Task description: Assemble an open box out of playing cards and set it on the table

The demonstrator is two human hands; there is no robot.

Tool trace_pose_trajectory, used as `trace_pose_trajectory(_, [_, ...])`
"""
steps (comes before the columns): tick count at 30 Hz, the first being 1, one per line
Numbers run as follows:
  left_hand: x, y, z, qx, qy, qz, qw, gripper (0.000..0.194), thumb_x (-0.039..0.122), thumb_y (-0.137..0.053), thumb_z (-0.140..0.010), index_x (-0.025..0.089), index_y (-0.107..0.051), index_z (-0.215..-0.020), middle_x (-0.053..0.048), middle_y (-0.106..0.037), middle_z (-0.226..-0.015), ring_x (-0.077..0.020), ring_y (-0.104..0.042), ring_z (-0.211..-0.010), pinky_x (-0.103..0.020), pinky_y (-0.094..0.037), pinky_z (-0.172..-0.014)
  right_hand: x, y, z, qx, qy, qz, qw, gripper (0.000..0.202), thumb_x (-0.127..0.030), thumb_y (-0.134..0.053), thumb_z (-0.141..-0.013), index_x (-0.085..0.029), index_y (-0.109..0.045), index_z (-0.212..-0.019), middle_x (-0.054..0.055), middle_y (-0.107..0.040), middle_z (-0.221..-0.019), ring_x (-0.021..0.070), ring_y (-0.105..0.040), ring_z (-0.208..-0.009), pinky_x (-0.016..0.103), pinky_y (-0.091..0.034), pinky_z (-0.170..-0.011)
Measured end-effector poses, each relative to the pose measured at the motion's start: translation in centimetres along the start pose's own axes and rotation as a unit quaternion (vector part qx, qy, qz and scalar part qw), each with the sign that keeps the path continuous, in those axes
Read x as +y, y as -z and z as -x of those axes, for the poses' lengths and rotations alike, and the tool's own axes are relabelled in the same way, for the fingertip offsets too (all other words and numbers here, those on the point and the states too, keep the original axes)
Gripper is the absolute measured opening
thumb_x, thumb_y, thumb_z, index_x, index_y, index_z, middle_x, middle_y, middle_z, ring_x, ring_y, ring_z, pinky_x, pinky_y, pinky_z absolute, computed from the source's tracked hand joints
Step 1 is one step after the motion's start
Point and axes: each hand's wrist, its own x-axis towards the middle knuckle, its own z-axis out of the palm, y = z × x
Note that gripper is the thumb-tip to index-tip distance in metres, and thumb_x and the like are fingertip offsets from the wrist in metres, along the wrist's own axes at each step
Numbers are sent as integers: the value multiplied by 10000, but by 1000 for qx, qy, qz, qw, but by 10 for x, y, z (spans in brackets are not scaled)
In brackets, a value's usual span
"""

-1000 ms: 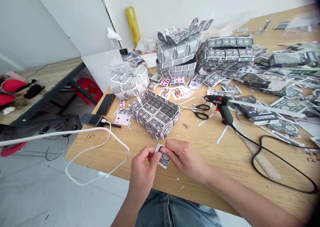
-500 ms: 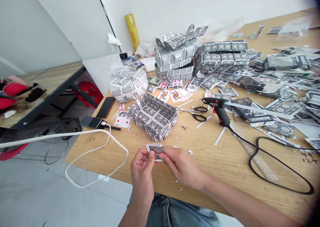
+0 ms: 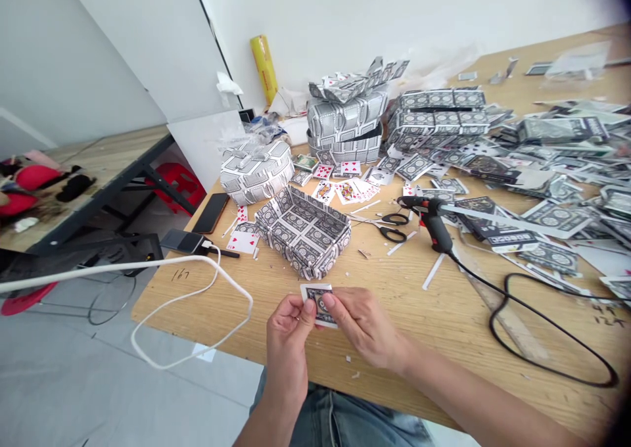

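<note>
The playing card had shifted slightly to my right and turned its patterned back more fully into view. I had it just above the near edge of the wooden table, just below the open card box. My left hand pinched its left side between thumb and fingers; my right hand gripped its right side, thumb on top. Beyond my right hand lay the scissors, with the black glue gun just beside them.
</note>
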Motion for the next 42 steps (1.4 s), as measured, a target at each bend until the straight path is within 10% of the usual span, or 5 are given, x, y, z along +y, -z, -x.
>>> trace_pose_trajectory(11, [2, 6, -14, -51, -99, -147, 983, 529, 400, -713, -766, 222, -551, -1237, -67, -662, -1023, -158, -619, -842, -268, -464, -766, 9, 42, -13, 100, -44, 43, 993, 191, -362, -523, -939, -212, -631, -987, 7, -670, -799, 119, -583, -636, 224, -444, -564])
trace_pose_trajectory(15, [12, 14, -28, -15, -214, -360, 908, 328, 318, -654, -826, 243, -600, -1140, -58, -630, -1039, -166, -602, -884, -283, -460, -771, 11, 70, -25, 127, -3, 199, 972, 174, -317, -530, -938, -218, -636, -1035, 33, -706, -929, 155, -633, -781, 259, -488, -667])
trace_pose_trajectory(19, [18, 14, -43, -5, -340, -477, 811, 331, 280, -650, -832, 231, -574, -1151, -83, -589, -1122, -214, -558, -1060, -368, -465, -891, 11, 82, -41, 26, 96, 350, 932, 162, -238, -496, -954, -223, -642, -1022, 50, -704, -976, 193, -622, -921, 293, -476, -752])
trace_pose_trajectory(26, [13, 11, -61, -13, -404, -565, 719, 529, 355, -709, -764, 204, -505, -1229, -123, -532, -1242, -256, -497, -1152, -433, -429, -982, 11, 89, -59, -94, 135, 331, 929, 215, -167, -396, -981, -190, -609, -998, 73, -683, -1015, 177, -635, -917, 290, -474, -759])
trace_pose_trajectory(42, [4, 3, -70, -11, -409, -541, 735, 343, 362, -677, -794, 181, -552, -1056, -136, -573, -1204, -247, -510, -1111, -396, -448, -930, 1, 107, -104, -278, 45, 245, 928, 285, -159, -396, -975, -236, -634, -1111, 61, -637, -997, 131, -609, -809, 254, -460, -662])
